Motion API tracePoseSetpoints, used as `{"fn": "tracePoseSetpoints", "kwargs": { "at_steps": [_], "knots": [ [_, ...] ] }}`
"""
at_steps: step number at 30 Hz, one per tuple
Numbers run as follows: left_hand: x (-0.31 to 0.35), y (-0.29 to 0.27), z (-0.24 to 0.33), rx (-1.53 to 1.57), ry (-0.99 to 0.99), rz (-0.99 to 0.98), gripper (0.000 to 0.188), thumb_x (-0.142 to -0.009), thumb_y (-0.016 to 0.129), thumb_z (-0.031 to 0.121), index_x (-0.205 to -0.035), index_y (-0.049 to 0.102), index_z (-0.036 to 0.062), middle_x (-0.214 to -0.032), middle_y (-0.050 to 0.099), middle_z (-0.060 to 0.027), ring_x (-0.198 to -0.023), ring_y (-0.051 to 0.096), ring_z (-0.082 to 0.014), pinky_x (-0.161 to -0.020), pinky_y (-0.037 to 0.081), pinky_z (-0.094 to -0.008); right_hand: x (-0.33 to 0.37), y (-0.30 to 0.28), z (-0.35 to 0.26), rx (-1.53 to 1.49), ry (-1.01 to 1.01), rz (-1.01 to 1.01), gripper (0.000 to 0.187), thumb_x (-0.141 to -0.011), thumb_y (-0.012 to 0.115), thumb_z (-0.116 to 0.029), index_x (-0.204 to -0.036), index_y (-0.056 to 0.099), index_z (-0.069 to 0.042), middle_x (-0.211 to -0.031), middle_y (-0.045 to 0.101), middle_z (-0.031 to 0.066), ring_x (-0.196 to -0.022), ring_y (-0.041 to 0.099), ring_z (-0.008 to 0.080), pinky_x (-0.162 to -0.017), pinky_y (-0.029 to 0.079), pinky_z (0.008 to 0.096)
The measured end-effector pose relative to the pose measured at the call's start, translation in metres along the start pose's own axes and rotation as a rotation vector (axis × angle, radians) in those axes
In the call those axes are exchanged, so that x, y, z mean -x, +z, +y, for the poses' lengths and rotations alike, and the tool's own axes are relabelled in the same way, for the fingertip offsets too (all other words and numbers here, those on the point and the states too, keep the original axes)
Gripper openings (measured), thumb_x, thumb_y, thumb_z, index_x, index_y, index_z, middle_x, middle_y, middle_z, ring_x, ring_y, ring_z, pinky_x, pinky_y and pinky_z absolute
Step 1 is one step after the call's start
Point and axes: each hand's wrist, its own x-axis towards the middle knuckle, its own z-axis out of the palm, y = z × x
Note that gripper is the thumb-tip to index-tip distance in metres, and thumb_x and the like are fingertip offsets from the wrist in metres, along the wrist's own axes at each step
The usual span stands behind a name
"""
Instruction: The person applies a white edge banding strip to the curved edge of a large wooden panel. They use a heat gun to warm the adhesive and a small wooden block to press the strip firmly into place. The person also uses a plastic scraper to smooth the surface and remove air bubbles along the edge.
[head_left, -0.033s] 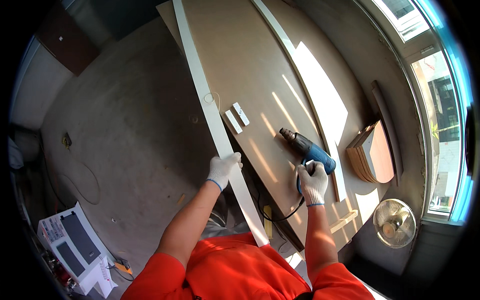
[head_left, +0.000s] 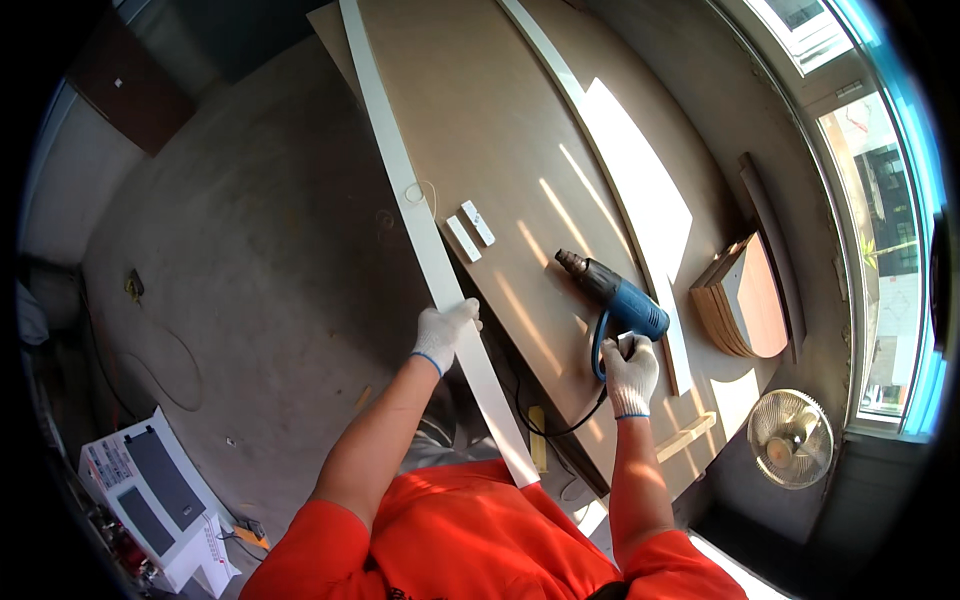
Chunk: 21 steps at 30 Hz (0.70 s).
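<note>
White left grip (head_left: 445,332) closed around strip (head_left: 412,215)

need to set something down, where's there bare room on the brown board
The biggest bare patch on the brown board lies between the left white strip and right white strip, beyond the white blocks and heat gun. A smaller one lies between blocks and gun. It's crowded around the right hand, with the gun and black cord.
</note>
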Motion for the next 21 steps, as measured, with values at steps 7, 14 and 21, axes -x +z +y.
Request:
{"fn": "tracePoseSetpoints", "kwargs": {
  "at_steps": [7, 14, 21],
  "knots": [
    [-0.016, -0.015, 0.005, -0.103, -0.086, 0.009, 0.082, -0.101, 0.057, 0.076, -0.129, 0.061, -0.0004, -0.098, 0.076, -0.0184, -0.081, 0.077, -0.0318, -0.073, 0.066, -0.0476, 0.031, 0.0, 0.059, -0.016, 0.209, 0.121, 0.04, -0.084, 0.089, -0.044, -0.098, 0.079, -0.007, -0.094, 0.077, 0.0138, -0.088, 0.075, 0.0321, -0.086, 0.058, 0.0439],
    [-0.024, -0.037, 0.033, -0.163, -0.16, -0.007, 0.074, -0.108, 0.05, 0.071, -0.144, 0.057, 0.0073, -0.128, 0.072, -0.0136, -0.114, 0.073, -0.0336, -0.091, 0.063, -0.0542, -0.019, 0.02, 0.024, 0.267, 0.281, -0.057, 0.057, -0.08, 0.083, -0.047, -0.12, 0.071, -0.008, -0.119, 0.076, 0.0201, -0.116, 0.073, 0.0398, -0.102, 0.057, 0.0478],
    [-0.043, -0.051, 0.101, -0.307, -0.141, -0.299, 0.037, -0.108, 0.064, 0.032, -0.127, 0.059, 0.0001, -0.119, 0.071, -0.0166, -0.104, 0.076, -0.0312, -0.087, 0.065, -0.0485, -0.036, 0.015, 0.001, 0.32, 0.537, -0.074, 0.042, -0.079, 0.078, -0.029, -0.111, 0.07, -0.004, -0.11, 0.079, 0.0242, -0.112, 0.075, 0.0416, -0.097, 0.058, 0.0465]
  ]
}}
